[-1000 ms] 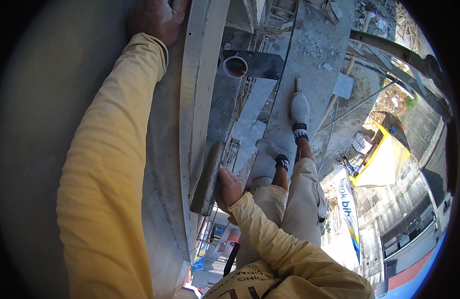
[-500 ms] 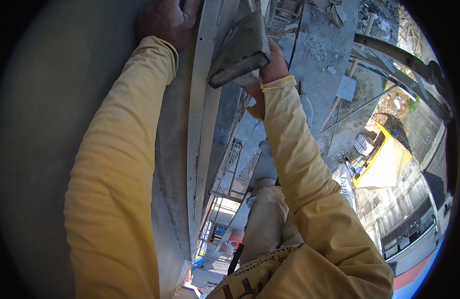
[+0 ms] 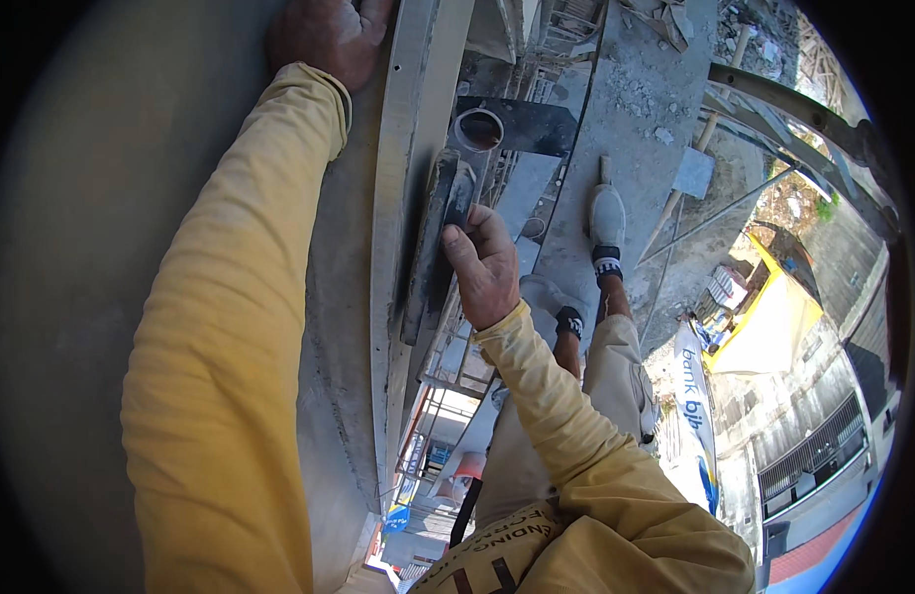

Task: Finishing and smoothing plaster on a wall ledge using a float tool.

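Observation:
My right hand [image 3: 489, 269] is closed around the handle side of a mortar-smeared plastering float [image 3: 440, 247]. The float stands nearly edge-on, its face turned to the narrow side of the wall corner. A long straight batten [image 3: 396, 218] runs along that corner, just left of the float. At the top edge my left hand [image 3: 329, 42] lies against the wall by the batten; most of its fingers are cut off by the picture's edge. The broad grey plastered wall [image 3: 210, 109] fills the left side.
My feet stand on a debris-strewn grey scaffold plank [image 3: 636, 109]. A round container [image 3: 478, 129] sits on a dark board [image 3: 537, 127] beside the wall. Scaffold tubes [image 3: 794, 109] cross at the right. Far below lie a yellow-edged canopy [image 3: 774, 317] and a street-level building.
My right hand has brought the float down and toward me, turning it from tilted, flat side showing, to upright beside the wall corner. My left hand has hardly moved.

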Demonstrator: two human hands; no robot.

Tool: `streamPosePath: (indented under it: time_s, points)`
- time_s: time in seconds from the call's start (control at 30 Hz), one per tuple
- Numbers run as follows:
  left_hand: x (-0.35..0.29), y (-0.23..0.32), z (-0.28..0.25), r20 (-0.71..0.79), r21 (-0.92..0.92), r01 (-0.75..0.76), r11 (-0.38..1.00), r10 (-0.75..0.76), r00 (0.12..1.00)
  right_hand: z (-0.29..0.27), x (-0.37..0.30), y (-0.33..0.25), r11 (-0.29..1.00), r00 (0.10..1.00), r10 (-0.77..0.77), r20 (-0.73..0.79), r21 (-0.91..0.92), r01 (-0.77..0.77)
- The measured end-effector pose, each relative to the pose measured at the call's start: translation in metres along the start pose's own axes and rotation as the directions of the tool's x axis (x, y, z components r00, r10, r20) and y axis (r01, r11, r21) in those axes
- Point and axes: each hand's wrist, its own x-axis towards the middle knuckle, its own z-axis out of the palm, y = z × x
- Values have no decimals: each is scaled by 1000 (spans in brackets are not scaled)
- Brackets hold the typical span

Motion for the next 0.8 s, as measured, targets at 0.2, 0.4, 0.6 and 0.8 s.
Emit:
streamPosePath:
  time_s: [0.2, 0.4, 0.6, 0.8]
  points:
    - [-1, -3, -9, 33, 36, 30, 999, -31, 999, 16, -66, -4, 994, 987, -63, 147, 100, 48]
    - [-1, -1, 0, 4, 19, 18, 1000, -18, 1000, 1, -83, 51, 983, 996, -31, -87, -184, 15]
    - [-2, -2, -1, 5, 13, 41, 999, -41, 999, 12, -27, 45, 894, 973, -199, -120, -429, 130]
    - [-2, 0, -2, -19, 34, 26, 999, -25, 1000, 0, 56, 30, 891, 953, -159, -257, -453, 27]
